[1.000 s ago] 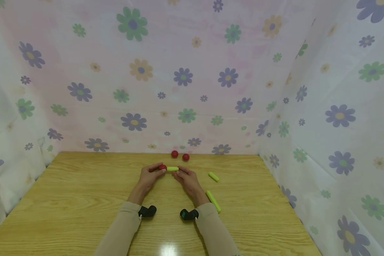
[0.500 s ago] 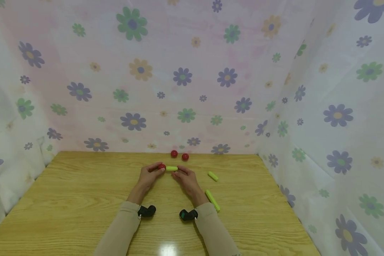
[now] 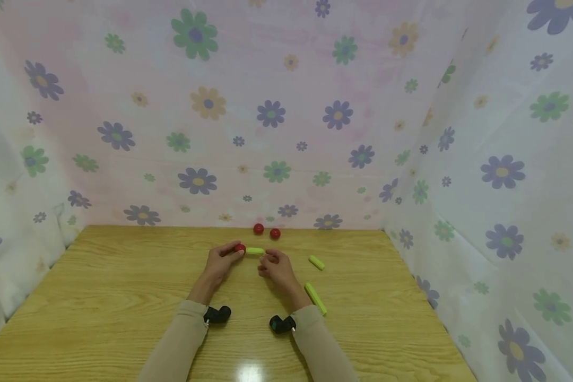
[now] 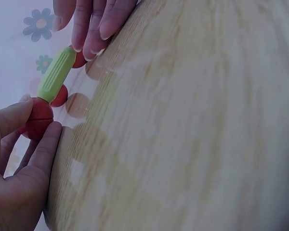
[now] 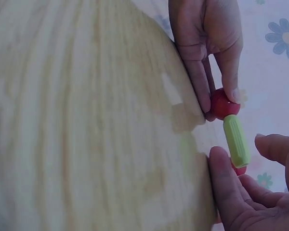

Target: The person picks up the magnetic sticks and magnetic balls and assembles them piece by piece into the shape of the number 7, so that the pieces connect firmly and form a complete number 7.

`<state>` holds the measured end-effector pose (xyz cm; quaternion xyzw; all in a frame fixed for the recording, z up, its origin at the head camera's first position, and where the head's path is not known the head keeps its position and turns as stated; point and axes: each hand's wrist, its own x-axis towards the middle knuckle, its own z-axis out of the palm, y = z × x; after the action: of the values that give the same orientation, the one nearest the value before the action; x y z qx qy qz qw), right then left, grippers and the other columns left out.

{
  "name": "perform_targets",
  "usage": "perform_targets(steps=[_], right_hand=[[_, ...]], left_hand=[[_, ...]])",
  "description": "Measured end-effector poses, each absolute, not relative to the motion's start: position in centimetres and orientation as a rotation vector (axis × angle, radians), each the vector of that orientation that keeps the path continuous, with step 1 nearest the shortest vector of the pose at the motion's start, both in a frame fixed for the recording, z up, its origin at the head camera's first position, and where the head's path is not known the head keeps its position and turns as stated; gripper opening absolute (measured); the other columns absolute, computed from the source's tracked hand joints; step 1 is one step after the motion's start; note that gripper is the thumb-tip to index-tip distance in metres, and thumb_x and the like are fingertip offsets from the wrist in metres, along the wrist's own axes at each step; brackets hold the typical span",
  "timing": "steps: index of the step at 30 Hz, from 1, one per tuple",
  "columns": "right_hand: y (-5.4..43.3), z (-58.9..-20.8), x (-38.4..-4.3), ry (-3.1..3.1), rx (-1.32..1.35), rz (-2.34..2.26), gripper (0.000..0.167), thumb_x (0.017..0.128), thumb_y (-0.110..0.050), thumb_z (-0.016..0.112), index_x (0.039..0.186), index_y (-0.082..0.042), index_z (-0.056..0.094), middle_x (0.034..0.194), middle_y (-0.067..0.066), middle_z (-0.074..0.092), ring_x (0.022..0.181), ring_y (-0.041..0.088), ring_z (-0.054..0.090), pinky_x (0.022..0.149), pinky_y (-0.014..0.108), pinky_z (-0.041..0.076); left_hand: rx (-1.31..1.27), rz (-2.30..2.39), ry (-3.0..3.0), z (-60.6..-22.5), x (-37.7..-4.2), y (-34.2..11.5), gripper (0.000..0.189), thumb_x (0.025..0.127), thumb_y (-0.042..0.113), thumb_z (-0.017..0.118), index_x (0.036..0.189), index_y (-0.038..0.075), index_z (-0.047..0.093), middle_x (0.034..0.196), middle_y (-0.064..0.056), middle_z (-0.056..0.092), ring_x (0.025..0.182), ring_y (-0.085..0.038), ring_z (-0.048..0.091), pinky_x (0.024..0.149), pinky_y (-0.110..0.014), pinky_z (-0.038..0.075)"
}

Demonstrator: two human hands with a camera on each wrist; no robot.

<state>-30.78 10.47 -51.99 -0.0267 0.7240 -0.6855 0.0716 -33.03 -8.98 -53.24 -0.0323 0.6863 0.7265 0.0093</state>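
My left hand [image 3: 221,262] pinches a red ball [image 3: 240,249] between thumb and fingers, low over the table. From the ball a short yellow-green grooved stick [image 3: 255,251] juts out to the right, its end against the ball. In the right wrist view the ball [image 5: 224,103] and stick [image 5: 236,140] form one line. My right hand [image 3: 277,268] is beside the stick's free end, fingers loosely bent. Its thumb [image 5: 272,147] stands apart from the stick in the right wrist view, and nothing is gripped.
Two more red balls, one left [image 3: 258,229] and one right [image 3: 275,233], lie at the table's back edge. To the right are a short yellow-green stick [image 3: 317,262] and a longer one [image 3: 315,298] beside my right forearm. Flowered cloth [image 3: 229,132] walls surround the wooden table [image 3: 124,297].
My right hand's fingers have come off the stick's free end, and its thumb has drawn away. The left hand keeps holding the ball with the stick in nearly the same place.
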Motion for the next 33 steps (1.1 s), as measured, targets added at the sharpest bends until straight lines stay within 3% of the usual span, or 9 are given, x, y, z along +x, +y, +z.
perform_targets(steps=[5, 18, 26, 33], right_hand=[[11.0, -51.7, -30.8, 2.262, -0.134, -1.957, 0.048, 0.103, -0.012, 0.060, 0.142, 0.011, 0.046, 0.121, 0.024, 0.064, 0.097, 0.030, 0.072, 0.082, 0.035, 0.061], [12.3, -50.5, -31.8, 2.484, -0.182, -1.856, 0.044, 0.101, -0.005, 0.061, 0.139, 0.013, 0.050, 0.120, 0.028, 0.062, 0.103, 0.036, 0.069, 0.084, 0.037, 0.060], [13.2, -50.4, -32.5, 2.564, -0.133, -1.796, 0.043, 0.100, -0.005, 0.061, 0.136, 0.015, 0.051, 0.119, 0.029, 0.063, 0.097, 0.035, 0.070, 0.083, 0.037, 0.060], [13.2, -50.7, -33.5, 2.573, -0.033, -1.746, 0.044, 0.101, -0.008, 0.060, 0.139, 0.011, 0.050, 0.120, 0.024, 0.063, 0.093, 0.025, 0.069, 0.080, 0.032, 0.059]], left_hand=[[-0.109, 2.275, 2.124, -53.3, -33.2, -9.1, 0.046, 0.094, 0.006, 0.073, 0.139, 0.000, 0.062, 0.146, -0.022, 0.055, 0.131, -0.029, 0.053, 0.081, -0.011, 0.049], [-0.090, 2.272, 2.130, -53.3, -33.0, -9.0, 0.047, 0.095, 0.006, 0.072, 0.139, -0.002, 0.060, 0.146, -0.024, 0.054, 0.132, -0.032, 0.053, 0.082, -0.011, 0.049], [-0.113, 2.295, 2.117, -52.9, -33.0, -8.7, 0.047, 0.093, 0.005, 0.074, 0.138, -0.002, 0.061, 0.145, -0.025, 0.054, 0.131, -0.032, 0.053, 0.080, -0.010, 0.049], [-0.121, 2.293, 2.111, -53.1, -33.0, -8.7, 0.046, 0.093, 0.003, 0.073, 0.138, -0.002, 0.062, 0.144, -0.025, 0.055, 0.130, -0.033, 0.054, 0.079, -0.012, 0.051]])
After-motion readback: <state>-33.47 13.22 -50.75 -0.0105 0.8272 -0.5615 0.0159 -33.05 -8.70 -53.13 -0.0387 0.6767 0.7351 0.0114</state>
